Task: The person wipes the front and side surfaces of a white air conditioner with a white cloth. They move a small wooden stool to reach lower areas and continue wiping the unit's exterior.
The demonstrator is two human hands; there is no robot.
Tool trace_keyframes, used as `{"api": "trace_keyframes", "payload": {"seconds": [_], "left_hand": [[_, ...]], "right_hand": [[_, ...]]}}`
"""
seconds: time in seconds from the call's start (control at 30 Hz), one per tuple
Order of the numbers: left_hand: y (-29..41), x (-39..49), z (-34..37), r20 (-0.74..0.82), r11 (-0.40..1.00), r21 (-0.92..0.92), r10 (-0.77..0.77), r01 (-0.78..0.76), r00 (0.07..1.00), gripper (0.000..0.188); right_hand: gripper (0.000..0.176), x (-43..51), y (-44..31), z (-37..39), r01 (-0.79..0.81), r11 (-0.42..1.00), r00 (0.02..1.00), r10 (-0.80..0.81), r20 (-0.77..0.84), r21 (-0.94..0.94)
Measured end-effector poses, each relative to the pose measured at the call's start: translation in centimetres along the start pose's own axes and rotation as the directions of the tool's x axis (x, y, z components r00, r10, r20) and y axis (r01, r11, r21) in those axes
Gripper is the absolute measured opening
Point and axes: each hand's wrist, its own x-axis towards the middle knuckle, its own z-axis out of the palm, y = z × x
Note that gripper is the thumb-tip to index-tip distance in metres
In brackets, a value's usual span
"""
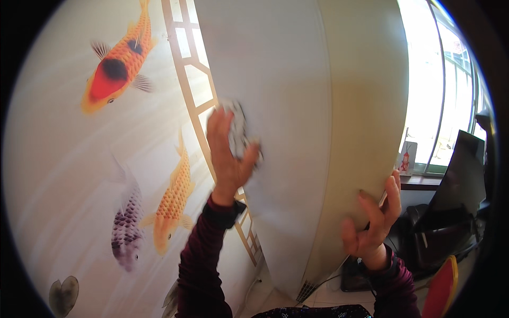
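A tall pale panel (290, 131), which looks like the side of a large appliance or cabinet, stands upright before me. My left hand (228, 151) presses a white cloth with dark markings (237, 131) flat against its left part; hand and cloth are somewhat blurred. At the panel's lower right edge rests my right hand (373, 226), its fingers spread and nothing held in them. Left of the panel is a wall with printed koi fish (115, 75) and a tan lattice pattern (191, 79).
To the right are a bright window (425, 91), a dark sill (421, 183) with a small picture card (407, 159), a black screen (453, 183) and a red chair back with a yellow edge (440, 290). A dark cable (330, 278) runs near the panel's foot.
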Motion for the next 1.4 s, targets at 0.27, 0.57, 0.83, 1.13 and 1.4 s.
{"api": "trace_keyframes", "payload": {"seconds": [0.27, 0.57, 0.83, 1.13, 1.4], "left_hand": [[6.8, -23.3, -1.1, 0.230, 0.951, 0.044, -0.308, 0.307, 0.923, 0.081], [7.6, -21.9, -0.8, 0.154, 0.949, -0.045, -0.303, 0.313, 0.941, 0.062], [3.2, 2.2, -0.1, 0.068, 1.000, 0.015, 0.010, -0.011, 0.998, 0.052], [1.0, 24.0, 1.0, -0.085, 0.985, 0.026, 0.170, -0.169, 0.982, 0.043], [1.0, 24.1, 1.3, -0.117, 0.992, -0.037, 0.114, -0.120, 0.987, 0.046]], "right_hand": [[0.042, -0.1, 0.1, -0.1, 0.013, 1.000, 0.999, -0.013, 0.034, -0.020], [0.041, 0.3, 0.0, -0.4, 0.010, 1.000, 1.000, -0.010, 0.011, -0.016], [0.040, 0.4, -0.1, -0.2, 0.000, 0.999, 1.000, 0.001, -0.023, 0.033], [0.042, 0.7, 0.0, -0.7, 0.030, 0.998, 0.999, -0.032, 0.034, 0.057], [0.040, 0.7, -0.3, -0.3, 0.017, 0.999, 0.999, -0.016, -0.032, 0.030]]}}
